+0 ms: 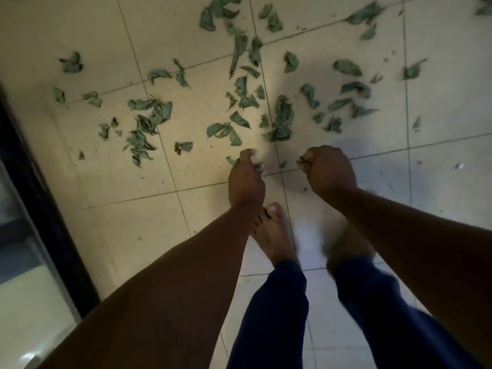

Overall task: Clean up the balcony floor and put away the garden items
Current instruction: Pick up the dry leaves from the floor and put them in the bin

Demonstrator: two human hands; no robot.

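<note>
Mostly leaves [282,121] btwn hands [246,179] & doorframe [40,187].

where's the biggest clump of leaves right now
In the head view, the biggest leaf clump lies on the tiled floor just right of centre, straight ahead of the right hand, beside a grout line.

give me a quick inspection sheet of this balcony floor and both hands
surface: pale square floor tiles with dark grout lines, fine crumbs scattered
job's things: many curled green dry leaves spread over the far tiles, not yet gathered
clutter: small leaf bits near the hands
hands: left hand pinches a leaf bit; right hand fisted round leaf scraps
cables: nothing seen
surroundings: dark door frame at left; bare feet and dark blue trouser legs below
</note>
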